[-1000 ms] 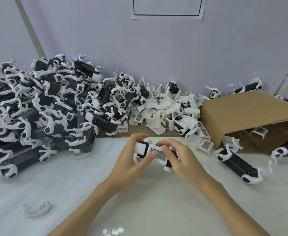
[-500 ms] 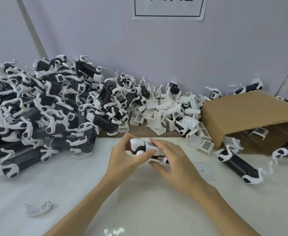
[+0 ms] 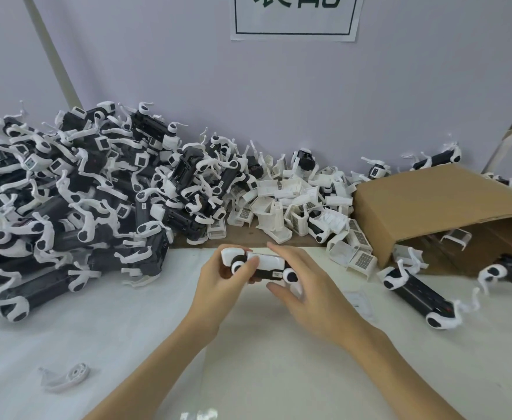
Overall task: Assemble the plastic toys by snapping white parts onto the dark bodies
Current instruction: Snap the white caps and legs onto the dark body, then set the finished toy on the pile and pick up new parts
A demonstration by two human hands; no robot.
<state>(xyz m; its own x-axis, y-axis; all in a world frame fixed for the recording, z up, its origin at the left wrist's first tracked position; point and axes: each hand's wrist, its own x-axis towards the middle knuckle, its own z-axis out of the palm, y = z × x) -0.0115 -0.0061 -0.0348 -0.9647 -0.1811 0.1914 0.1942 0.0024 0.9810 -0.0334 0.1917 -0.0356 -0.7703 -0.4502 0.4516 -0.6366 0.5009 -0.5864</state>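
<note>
1. The toy [image 3: 260,265] is held up just above the white table [image 3: 127,344], near its far edge. There's a white shell on top, a dark body under it and round white joints at both ends.
2. The left hand [image 3: 221,283] is wrapped round the toy's left end, thumb pressed on the shell. The right hand [image 3: 303,286] has its fingers spread loose; some sit against the right end, but I can't tell if it's really gripping.
3. There's plenty of bare table in front of and under the hands, with only a loose white leg piece [image 3: 66,375] lying near the left.
4. Behind-left is a huge heap of finished toys [image 3: 75,192] spilling onto the white sheet, really close to the left hand.
5. Straight behind is a pile of loose white shells [image 3: 297,204].
6. On the right, a tipped cardboard box [image 3: 436,201] and a dark body with white legs [image 3: 418,294] crowd that side.
</note>
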